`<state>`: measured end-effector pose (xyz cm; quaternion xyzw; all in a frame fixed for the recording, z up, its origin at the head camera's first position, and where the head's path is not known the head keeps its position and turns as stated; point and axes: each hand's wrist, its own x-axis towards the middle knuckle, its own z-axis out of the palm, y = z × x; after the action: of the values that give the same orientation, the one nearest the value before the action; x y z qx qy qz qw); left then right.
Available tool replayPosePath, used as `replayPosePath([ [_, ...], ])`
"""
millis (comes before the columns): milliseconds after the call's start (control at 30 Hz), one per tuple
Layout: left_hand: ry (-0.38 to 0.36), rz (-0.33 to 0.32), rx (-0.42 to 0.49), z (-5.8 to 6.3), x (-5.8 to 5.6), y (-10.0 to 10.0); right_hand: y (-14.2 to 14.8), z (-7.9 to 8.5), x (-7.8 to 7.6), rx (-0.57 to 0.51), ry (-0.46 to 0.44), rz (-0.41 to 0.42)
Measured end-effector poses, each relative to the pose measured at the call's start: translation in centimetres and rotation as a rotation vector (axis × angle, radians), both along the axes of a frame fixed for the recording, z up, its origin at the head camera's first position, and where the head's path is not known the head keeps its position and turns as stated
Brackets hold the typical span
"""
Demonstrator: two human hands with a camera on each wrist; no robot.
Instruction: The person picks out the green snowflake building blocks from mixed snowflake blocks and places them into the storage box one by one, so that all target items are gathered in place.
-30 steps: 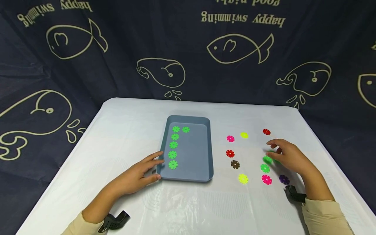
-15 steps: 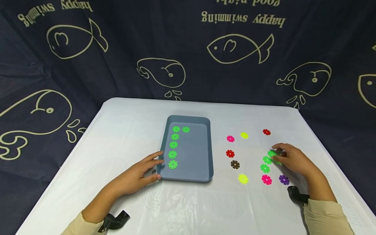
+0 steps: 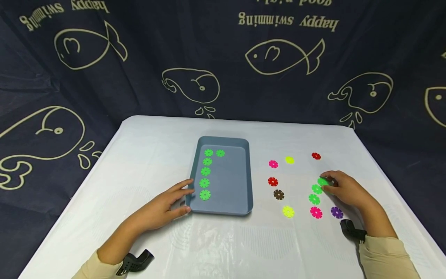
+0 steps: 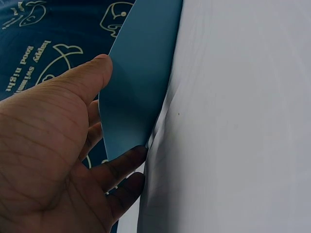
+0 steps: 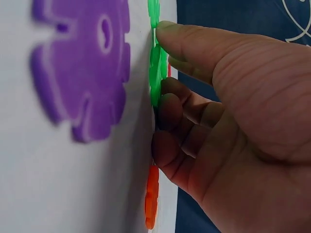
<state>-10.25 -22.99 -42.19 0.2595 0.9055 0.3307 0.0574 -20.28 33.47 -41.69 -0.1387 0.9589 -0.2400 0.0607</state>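
Observation:
My left hand point(image 3: 162, 211) rests its fingertips on the left wall of a grey-blue tray point(image 3: 237, 182); in the left wrist view, the thumb touches the tray's rim point(image 4: 138, 73). Inside the tray, green notched discs point(image 3: 205, 171) form a left column, with one more point(image 3: 220, 153) at the top. Over on the right, my right hand point(image 3: 348, 190) is down at several green discs, its thumb and curled fingers around one green disc point(image 3: 322, 181) on the table. In the right wrist view, the thumb and fingertips point(image 5: 167, 109) stand at either side of a green disc point(image 5: 155, 73).
Loose discs lie around the right hand: purple point(image 3: 337, 212), magenta point(image 3: 316, 212), two red point(image 3: 316, 156), brown point(image 3: 278, 194) and two yellow point(image 3: 288, 212). Another magenta disc point(image 3: 273, 164) lies nearer the tray. A dark printed cloth point(image 3: 223, 58) hangs behind the white table point(image 3: 258, 248).
My right hand has come down from above the green discs, its fingertips drawing in around one. The left hand and the tray have stayed put.

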Motion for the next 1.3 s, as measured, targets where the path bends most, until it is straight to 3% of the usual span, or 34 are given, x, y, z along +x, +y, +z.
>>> replayPosePath([
  [1300, -0.021, 0.009, 0.002, 0.10, -0.03, -0.06, 0.47, -0.56, -0.55, 0.009, -0.034, 0.019],
])
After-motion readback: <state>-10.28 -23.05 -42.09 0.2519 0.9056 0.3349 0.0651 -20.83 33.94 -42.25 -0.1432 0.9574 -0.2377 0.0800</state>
